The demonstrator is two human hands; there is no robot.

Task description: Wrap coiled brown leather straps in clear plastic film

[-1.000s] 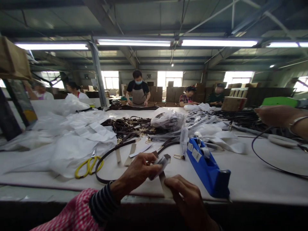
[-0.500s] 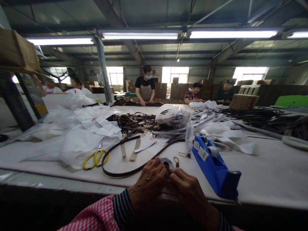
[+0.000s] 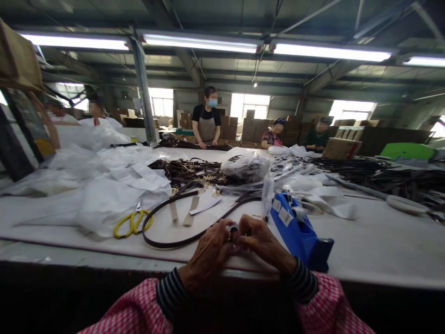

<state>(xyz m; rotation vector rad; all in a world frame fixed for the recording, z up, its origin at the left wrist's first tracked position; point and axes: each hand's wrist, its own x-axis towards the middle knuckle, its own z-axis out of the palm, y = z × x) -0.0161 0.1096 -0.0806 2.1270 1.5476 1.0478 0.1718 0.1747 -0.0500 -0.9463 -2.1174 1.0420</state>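
Note:
My left hand (image 3: 208, 253) and my right hand (image 3: 262, 241) meet at the near edge of the white table (image 3: 375, 246). Between their fingertips they pinch a small wrapped strap end (image 3: 232, 228), mostly hidden by the fingers. A dark leather strap (image 3: 181, 218) loops across the table from that spot toward the left and back. A blue tape dispenser (image 3: 299, 232) stands just right of my right hand.
Yellow-handled scissors (image 3: 134, 221) lie left of the strap beside white plastic bags (image 3: 114, 185). A pile of dark straps with metal clasps (image 3: 189, 171) lies further back, more black straps (image 3: 382, 169) at right. Several people work at the far side.
Both hands have drawn together over the small strap end and moved slightly forward onto the table. The paper strip seen a second ago is no longer visible. The other person's arm at right is gone.

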